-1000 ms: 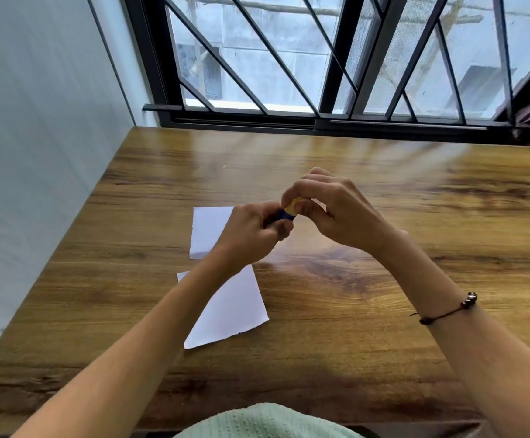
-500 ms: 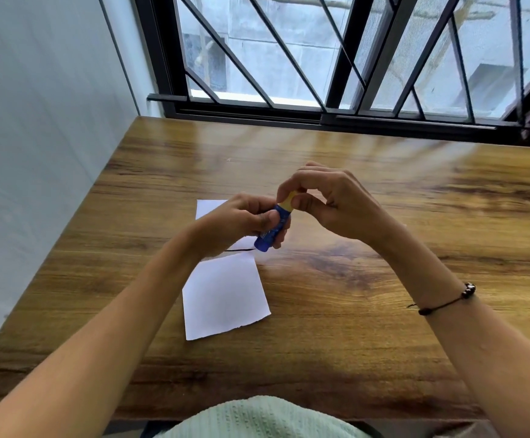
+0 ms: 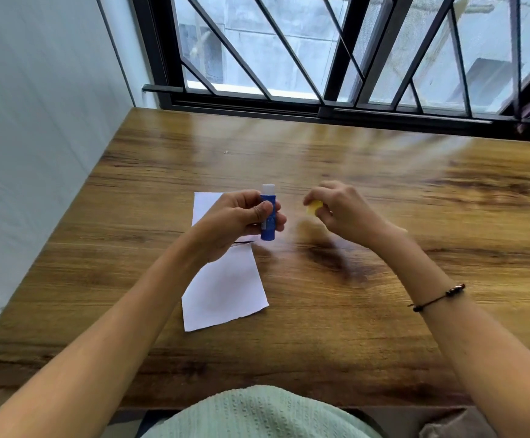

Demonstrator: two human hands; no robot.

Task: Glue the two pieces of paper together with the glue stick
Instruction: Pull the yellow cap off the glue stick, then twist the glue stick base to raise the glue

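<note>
The wooden table stands against a barred window, and the person sits at its near edge with both forearms reaching over it. On the table, a little to the left of the middle, lie the two pieces of paper: the near paper is the bigger part that shows, and the far paper lies just behind it, half covered by the left hand. Between them I see a thin dark gap, so they look apart or only meeting at their edges; I cannot tell which. No glue shows on either sheet.

The left hand is above the place where the sheets meet. Its fingers and thumb are curled round the blue glue stick, which stands upright, with the white top showing above the fingers. The right hand is well apart from it, to the right, and it pinches the small yellow cap between the fingertips; this hand is blurred, so the exact hold is not sure.

So, in my judgement, only the opening is done. What is left is nearly all the work: to put the cap aside, to rub the stick along the edge of one sheet, to lay the other sheet over this edge and to press them together.
</note>
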